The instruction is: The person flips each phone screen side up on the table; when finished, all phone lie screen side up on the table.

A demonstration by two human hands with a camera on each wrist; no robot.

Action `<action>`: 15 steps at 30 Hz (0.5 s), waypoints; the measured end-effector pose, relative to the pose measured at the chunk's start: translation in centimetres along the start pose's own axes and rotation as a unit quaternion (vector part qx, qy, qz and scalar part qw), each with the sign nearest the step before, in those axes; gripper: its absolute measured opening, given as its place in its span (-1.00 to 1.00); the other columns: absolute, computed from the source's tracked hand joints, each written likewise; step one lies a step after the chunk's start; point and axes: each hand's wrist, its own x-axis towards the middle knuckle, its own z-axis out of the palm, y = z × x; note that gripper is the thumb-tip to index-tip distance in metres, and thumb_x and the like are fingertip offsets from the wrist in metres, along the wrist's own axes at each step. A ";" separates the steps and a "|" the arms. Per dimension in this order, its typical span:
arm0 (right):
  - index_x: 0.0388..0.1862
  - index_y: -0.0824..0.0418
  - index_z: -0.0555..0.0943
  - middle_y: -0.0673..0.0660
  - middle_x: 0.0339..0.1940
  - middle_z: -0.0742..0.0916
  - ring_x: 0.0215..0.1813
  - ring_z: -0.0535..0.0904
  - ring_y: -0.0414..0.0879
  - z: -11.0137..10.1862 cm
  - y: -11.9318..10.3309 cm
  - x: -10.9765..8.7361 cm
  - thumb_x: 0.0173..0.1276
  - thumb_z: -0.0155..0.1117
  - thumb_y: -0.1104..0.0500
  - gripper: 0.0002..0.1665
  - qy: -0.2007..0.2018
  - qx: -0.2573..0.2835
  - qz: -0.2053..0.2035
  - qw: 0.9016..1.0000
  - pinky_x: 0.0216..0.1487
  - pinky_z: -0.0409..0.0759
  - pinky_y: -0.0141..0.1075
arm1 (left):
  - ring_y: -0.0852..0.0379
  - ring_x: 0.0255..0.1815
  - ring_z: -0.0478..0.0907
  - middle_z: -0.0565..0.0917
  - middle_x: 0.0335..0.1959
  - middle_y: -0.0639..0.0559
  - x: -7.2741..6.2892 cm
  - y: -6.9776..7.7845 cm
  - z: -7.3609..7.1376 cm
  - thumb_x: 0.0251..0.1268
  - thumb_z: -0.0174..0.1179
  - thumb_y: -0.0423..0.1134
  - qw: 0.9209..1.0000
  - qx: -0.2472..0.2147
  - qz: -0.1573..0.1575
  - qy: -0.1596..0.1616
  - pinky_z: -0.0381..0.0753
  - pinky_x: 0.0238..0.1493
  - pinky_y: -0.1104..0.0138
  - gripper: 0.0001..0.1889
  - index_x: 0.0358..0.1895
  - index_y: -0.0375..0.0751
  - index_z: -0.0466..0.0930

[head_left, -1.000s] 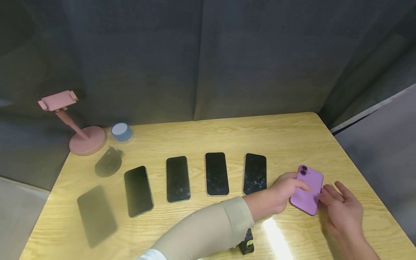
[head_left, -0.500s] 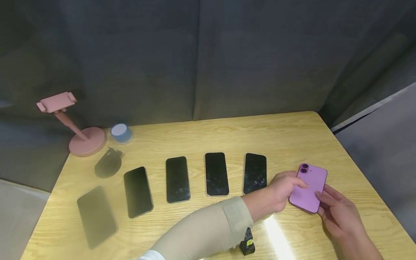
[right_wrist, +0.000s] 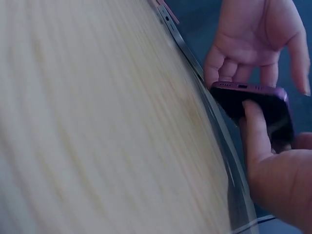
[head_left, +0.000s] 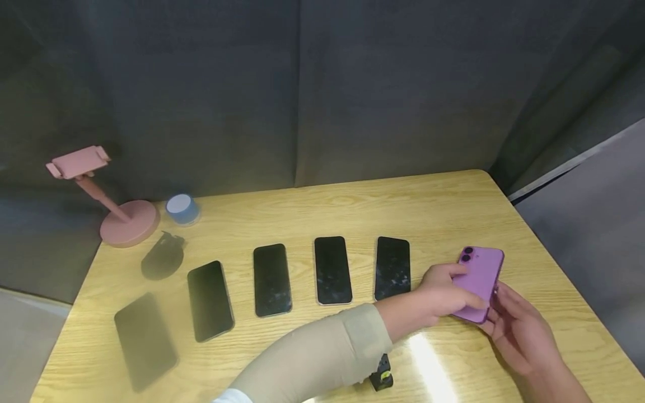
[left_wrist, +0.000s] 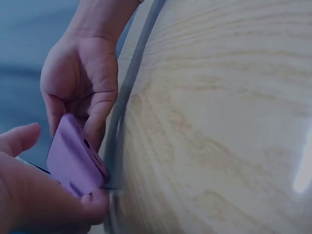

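In the head view a purple smartphone [head_left: 481,271], its back with two camera lenses turned up, is held at the right part of the table between both hands. My left hand [head_left: 443,296] reaches across and grips its left side, with one finger over the lower back. My right hand [head_left: 524,330] holds the right edge from below. The right wrist view shows the phone's dark screen [right_wrist: 275,117] facing down, and a right finger [right_wrist: 256,124] pressed on it. In the left wrist view the bottom edge with its port [left_wrist: 87,144] faces the camera.
Several dark-screened phones lie in a row, among them one [head_left: 393,268] beside my left wrist and a hazy one [head_left: 146,341] at the far left. Behind stand a pink phone stand [head_left: 130,224] and a small blue round speaker [head_left: 183,210]. A black device [head_left: 381,378] sits under the sleeve.
The right hand has come in against the phone, and its thumb has left the back for the edge. The left fingers have spread farther apart over the back. The phone has tilted a little.
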 end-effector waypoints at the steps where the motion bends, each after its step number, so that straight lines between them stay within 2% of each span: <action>1: 0.49 0.19 0.38 0.25 0.28 0.59 0.23 0.56 0.08 0.1 0.1 0.0 0.69 -0.45 0.28 -0.43 -0.013 -0.005 0.006 1.000 0.14 0.57 -0.13 | 0.26 -0.09 0.54 0.63 0.00 0.15 -0.1 0.1 0.0 -0.13 0.57 -0.46 1.000 0.013 0.002 -0.003 0.56 -0.07 0.41 -0.28 0.23 -0.01 0.61; 3: 0.56 0.07 0.30 0.17 0.33 0.56 0.27 0.53 0.07 0.5 0.2 0.1 0.68 -0.40 0.33 -0.41 -0.011 -0.040 0.021 0.999 0.16 0.55 -0.11 | 0.27 -0.09 0.53 0.62 -0.02 0.18 -0.2 0.2 0.0 -0.08 0.58 -0.38 1.000 0.024 0.004 -0.014 0.54 -0.07 0.41 -0.27 0.27 0.06 0.58; 5: 0.60 -0.05 0.21 0.12 0.25 0.62 0.20 0.59 0.02 1.1 0.3 0.3 0.64 -0.22 0.37 -0.35 0.031 -0.117 0.034 0.992 0.09 0.60 -0.17 | 0.20 -0.22 0.57 0.63 -0.18 0.12 -0.3 0.3 -0.1 0.02 0.53 -0.35 1.000 0.004 0.003 -0.029 0.57 -0.20 0.36 -0.35 0.25 0.07 0.58; 7: 0.62 -0.11 0.15 0.04 0.15 0.67 0.11 0.64 -0.06 1.6 0.3 0.5 0.58 -0.02 0.39 -0.25 0.090 -0.201 0.035 0.975 0.00 0.65 -0.22 | 0.17 -0.33 0.59 0.63 -0.32 0.07 -0.3 0.2 -0.2 0.16 0.43 -0.33 0.999 -0.026 0.008 -0.044 0.58 -0.27 0.33 -0.54 0.16 0.03 0.63; 9: 0.64 -0.09 0.09 0.01 0.02 0.73 0.01 0.68 -0.11 2.1 0.3 0.8 0.50 0.14 0.37 -0.14 0.150 -0.256 0.022 0.955 -0.09 0.67 -0.27 | 0.11 -0.41 0.61 0.64 -0.41 0.03 -0.3 0.3 -0.3 0.28 0.33 -0.29 0.997 -0.061 0.009 -0.048 0.62 -0.31 0.26 -0.70 0.07 -0.05 0.67; 12: 0.63 -0.09 0.14 -0.01 -0.11 0.77 -0.12 0.73 -0.14 2.3 0.3 1.2 0.41 0.29 0.36 -0.07 0.222 -0.300 -0.013 0.928 -0.20 0.69 -0.32 | 0.05 -0.35 0.68 0.70 -0.37 -0.01 -0.3 0.4 -0.3 0.41 0.20 -0.23 0.995 -0.096 0.006 -0.035 0.69 -0.25 0.13 -0.79 0.01 -0.15 0.71; 15: 0.62 -0.07 0.16 -0.01 -0.19 0.78 -0.20 0.74 -0.14 2.3 0.1 1.4 0.33 0.37 0.35 -0.02 0.272 -0.313 -0.032 0.909 -0.24 0.69 -0.34 | 0.03 -0.25 0.70 0.73 -0.27 0.03 -0.3 0.5 0.0 0.45 0.16 -0.22 0.995 -0.097 0.003 0.006 0.71 -0.25 0.06 -0.76 0.06 -0.12 0.73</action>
